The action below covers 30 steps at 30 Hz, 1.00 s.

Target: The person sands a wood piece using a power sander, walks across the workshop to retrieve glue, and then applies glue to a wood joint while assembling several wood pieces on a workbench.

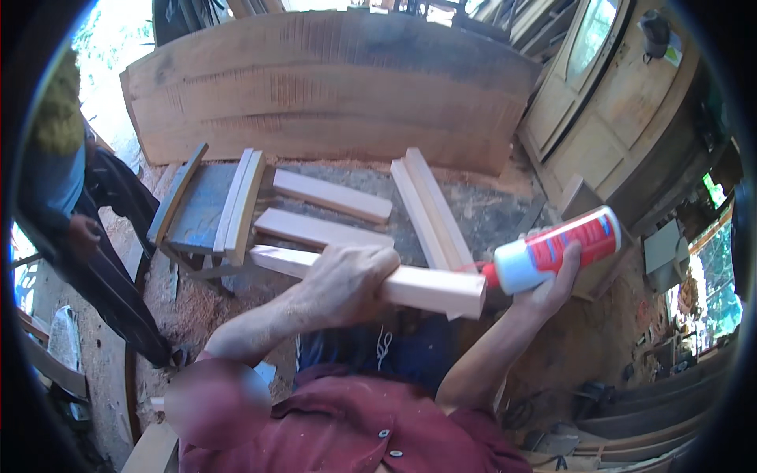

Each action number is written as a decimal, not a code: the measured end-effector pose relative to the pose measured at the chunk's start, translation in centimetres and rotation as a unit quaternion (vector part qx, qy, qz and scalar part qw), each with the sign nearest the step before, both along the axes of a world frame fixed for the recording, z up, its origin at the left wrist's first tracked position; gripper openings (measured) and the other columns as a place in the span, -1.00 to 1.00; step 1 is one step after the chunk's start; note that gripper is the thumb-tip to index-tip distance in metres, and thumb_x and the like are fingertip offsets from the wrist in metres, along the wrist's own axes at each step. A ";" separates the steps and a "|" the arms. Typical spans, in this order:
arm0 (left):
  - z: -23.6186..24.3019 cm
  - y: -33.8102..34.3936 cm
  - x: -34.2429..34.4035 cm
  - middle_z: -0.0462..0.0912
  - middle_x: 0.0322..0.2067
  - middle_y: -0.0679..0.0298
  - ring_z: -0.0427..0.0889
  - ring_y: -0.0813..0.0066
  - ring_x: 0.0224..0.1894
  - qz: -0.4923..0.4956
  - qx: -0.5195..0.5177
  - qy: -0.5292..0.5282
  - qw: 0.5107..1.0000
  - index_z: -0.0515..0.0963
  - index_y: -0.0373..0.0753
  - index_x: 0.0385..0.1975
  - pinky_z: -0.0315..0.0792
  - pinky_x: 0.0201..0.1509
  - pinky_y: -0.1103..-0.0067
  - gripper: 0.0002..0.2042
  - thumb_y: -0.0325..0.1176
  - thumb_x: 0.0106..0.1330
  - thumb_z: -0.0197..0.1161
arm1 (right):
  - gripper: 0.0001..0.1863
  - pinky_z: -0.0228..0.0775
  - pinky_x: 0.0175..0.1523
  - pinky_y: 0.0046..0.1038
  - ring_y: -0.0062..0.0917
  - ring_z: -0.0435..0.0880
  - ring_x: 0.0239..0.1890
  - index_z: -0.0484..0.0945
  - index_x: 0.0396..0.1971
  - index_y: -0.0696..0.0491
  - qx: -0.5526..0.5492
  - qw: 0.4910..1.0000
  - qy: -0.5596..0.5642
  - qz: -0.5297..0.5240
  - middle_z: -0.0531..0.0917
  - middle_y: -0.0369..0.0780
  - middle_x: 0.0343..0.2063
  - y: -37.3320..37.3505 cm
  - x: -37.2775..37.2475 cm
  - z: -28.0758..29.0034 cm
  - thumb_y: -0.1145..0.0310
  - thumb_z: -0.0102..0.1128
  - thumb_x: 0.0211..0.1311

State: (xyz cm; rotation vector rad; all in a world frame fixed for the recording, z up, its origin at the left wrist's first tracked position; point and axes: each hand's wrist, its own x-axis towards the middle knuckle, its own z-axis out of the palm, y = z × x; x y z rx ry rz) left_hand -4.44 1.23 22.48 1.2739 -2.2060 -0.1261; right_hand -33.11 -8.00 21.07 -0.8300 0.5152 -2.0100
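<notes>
My left hand (344, 282) is closed around a squared length of pale wood (434, 292), held crosswise in front of my body. In my right hand (550, 293) is a white glue bottle (556, 243) with a red label, tilted so its red nozzle (490, 276) points left. That nozzle lies at the right end of the wood; whether it touches is unclear. Just beyond my left hand, two loose pale wood pieces, a nearer one (311, 229) and a farther one (331, 194), rest on the dark worktop (315, 173).
Paired wooden strips (432, 206) lie on the worktop's right; another pair (239, 205) rests on a blue-topped stand (197, 213) at left. A large wooden panel (331, 94) stands behind. A person (102, 213) is at the left, and a wooden door (607, 102) leans at the right.
</notes>
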 end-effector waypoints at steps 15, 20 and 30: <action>-1.4 -0.9 -2.2 0.73 -0.33 0.01 0.75 0.01 -0.18 0.011 0.197 0.163 0.967 0.60 -0.26 -0.11 0.58 -0.09 0.24 -0.62 -0.26 0.10 0.47 | -0.20 0.62 0.00 -0.27 -0.35 0.70 -0.12 0.22 0.37 0.16 0.005 0.973 0.140 0.186 0.59 -0.09 -0.07 2.4 4.0 -1.8 0.28 0.38 0.18; 0.4 -0.2 -1.0 0.71 -0.41 -0.02 0.74 -0.08 -0.23 -0.085 0.084 0.036 0.992 0.56 -0.25 -0.16 0.54 -0.14 0.11 -0.67 -0.29 0.10 0.41 | -0.07 0.64 -0.01 -0.32 -0.36 0.72 -0.13 0.26 0.33 0.26 0.036 0.890 0.063 0.451 0.63 -0.07 -0.08 1.8 4.8 -4.7 -0.01 0.53 0.17; -0.4 0.1 0.1 0.67 -0.37 0.07 0.72 -0.02 -0.19 -0.051 0.119 0.045 0.991 0.58 -0.23 -0.19 0.54 -0.08 0.19 -0.63 -0.26 0.03 0.49 | -0.04 0.62 -0.05 -0.18 -0.22 0.65 -0.07 0.27 0.35 0.14 0.081 0.835 -0.094 0.537 0.55 0.01 0.13 3.8 6.7 -11.2 -0.42 0.11 0.31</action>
